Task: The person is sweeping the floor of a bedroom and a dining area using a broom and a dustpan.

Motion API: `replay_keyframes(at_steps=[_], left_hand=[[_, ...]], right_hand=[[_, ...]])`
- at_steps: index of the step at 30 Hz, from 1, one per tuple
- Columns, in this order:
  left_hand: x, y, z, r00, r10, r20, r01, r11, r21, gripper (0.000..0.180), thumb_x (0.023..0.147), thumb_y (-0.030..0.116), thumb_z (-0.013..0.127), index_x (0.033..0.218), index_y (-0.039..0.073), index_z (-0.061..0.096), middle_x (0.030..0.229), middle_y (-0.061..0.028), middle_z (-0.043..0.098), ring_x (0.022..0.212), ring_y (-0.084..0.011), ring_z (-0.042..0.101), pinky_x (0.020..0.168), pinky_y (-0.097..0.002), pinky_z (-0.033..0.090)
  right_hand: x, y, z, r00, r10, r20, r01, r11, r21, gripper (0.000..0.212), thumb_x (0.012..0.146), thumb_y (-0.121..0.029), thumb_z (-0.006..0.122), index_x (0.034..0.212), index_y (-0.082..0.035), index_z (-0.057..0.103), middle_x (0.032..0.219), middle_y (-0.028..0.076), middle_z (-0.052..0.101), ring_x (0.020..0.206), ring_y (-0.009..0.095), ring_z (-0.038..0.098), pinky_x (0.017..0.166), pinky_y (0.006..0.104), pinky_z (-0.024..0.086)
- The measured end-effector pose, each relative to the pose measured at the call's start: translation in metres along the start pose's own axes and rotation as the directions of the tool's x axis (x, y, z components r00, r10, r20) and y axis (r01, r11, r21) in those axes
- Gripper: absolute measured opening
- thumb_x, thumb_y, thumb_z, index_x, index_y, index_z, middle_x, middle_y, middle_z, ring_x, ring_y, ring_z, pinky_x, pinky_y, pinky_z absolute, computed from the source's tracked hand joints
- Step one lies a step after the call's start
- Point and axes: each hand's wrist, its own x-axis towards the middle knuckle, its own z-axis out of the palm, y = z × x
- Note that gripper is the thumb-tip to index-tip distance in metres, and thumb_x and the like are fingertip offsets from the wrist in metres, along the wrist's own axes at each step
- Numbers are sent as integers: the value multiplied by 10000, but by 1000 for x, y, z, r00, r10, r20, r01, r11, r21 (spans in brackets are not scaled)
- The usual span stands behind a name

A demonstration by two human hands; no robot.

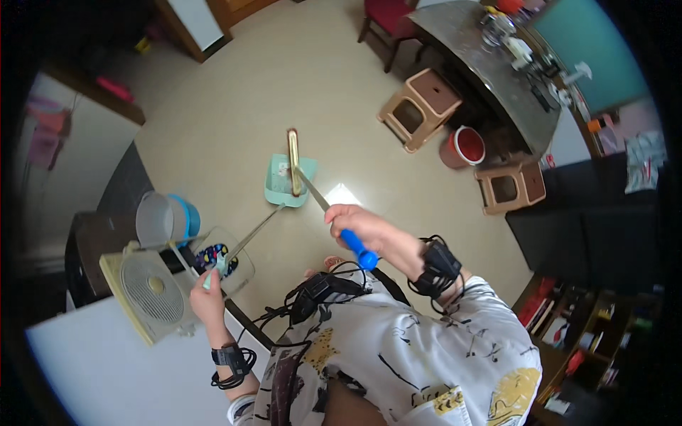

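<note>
My left hand (207, 297) is closed round the upper end of a dustpan's long handle. At the handle's far end, the pale green dustpan (274, 190) rests on the floor, with a few small bits in it that I cannot make out. My right hand (359, 224) grips a long-handled broom (315, 190) below its blue handle end. The narrow, cream-coloured broom head lies across the dustpan, its far end reaching past the dustpan's back edge. Whether the head touches the pan's bottom, I cannot tell.
To the left stand a white fan (147, 291) and a white-and-blue bucket (160, 219). On the right are brown plastic stools (425, 106), a red bucket (463, 147) and a cluttered counter (462, 35). A red chair (387, 15) stands at the back.
</note>
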Motion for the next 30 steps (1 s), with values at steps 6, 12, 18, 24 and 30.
replay_keyframes(at_steps=[6,12,18,24,30], left_hand=[[55,16,37,690,-205,694,704,413,-578,436,854,461,490,831,31,557,507,28,407,406,-72,365,385,-215,279],[125,9,86,544,17,839,826,170,-538,347,827,326,540,863,-18,558,517,-15,435,433,-107,382,404,-250,287],[201,42,98,597,-40,801,698,518,-494,304,820,301,561,805,-2,578,541,-11,464,458,-118,429,434,-243,309],[312,111,100,610,118,784,447,765,-463,199,777,229,564,710,44,538,524,24,438,460,-74,387,443,-234,286],[409,191,115,801,161,576,60,937,-345,230,777,219,565,690,9,532,508,-16,455,482,-109,441,465,-285,347]], right_hand=[[10,-14,-12,947,-135,-292,153,987,39,591,784,12,520,1283,-54,211,716,90,554,486,163,526,393,275,411],[75,-17,-81,923,-165,-346,115,980,-161,502,767,48,504,1243,34,345,711,110,564,410,136,485,355,250,369],[108,-66,-77,748,-297,-594,22,905,-425,346,783,48,466,1129,53,452,635,77,540,357,93,423,327,237,331],[161,-159,-79,881,-235,-410,332,925,184,114,827,12,472,931,47,504,620,71,507,368,71,404,329,200,339],[251,-247,-99,950,-109,-293,299,586,753,79,858,-6,437,789,9,474,628,13,432,412,52,359,371,188,306]])
